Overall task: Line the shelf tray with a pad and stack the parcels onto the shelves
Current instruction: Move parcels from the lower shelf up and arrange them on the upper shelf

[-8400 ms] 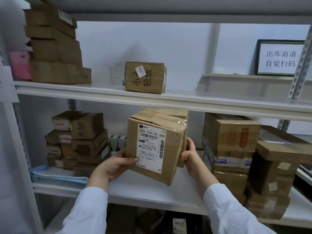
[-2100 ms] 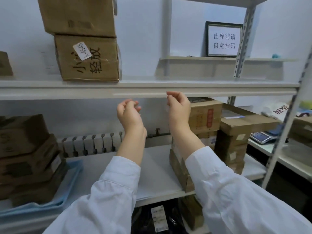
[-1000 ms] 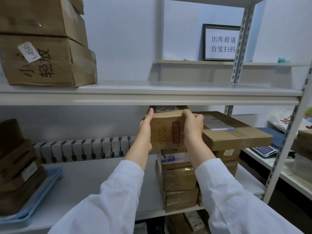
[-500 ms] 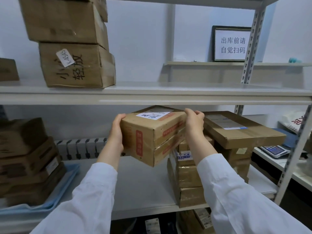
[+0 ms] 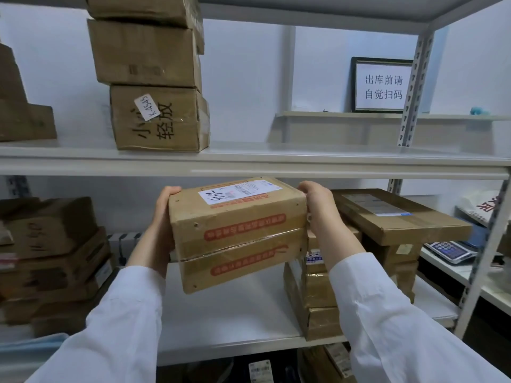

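Observation:
Both my hands carry a brown cardboard parcel (image 5: pixel 237 233) with orange printed bands and a white label on top. It hangs in the air just below the front edge of the upper shelf (image 5: pixel 304 161). My left hand (image 5: pixel 163 217) grips its left end, my right hand (image 5: pixel 318 205) grips its right end. Under the parcel lies the white lower shelf (image 5: pixel 226 313). On the upper shelf at the left stands a stack of parcels (image 5: pixel 154 78), the lowest one marked with black handwriting.
A pile of parcels (image 5: pixel 318 294) stands on the lower shelf at the right, with a flat box (image 5: pixel 395 214) on top. More parcels (image 5: pixel 49 258) sit at the left on a blue pad (image 5: pixel 30 346). A framed sign (image 5: pixel 383 85) leans on the back ledge. A grey upright (image 5: pixel 414 87) rises at right.
The parcel came off the right pile, turned so its long side faces me, and moved left and slightly up. The view has tilted up and closer.

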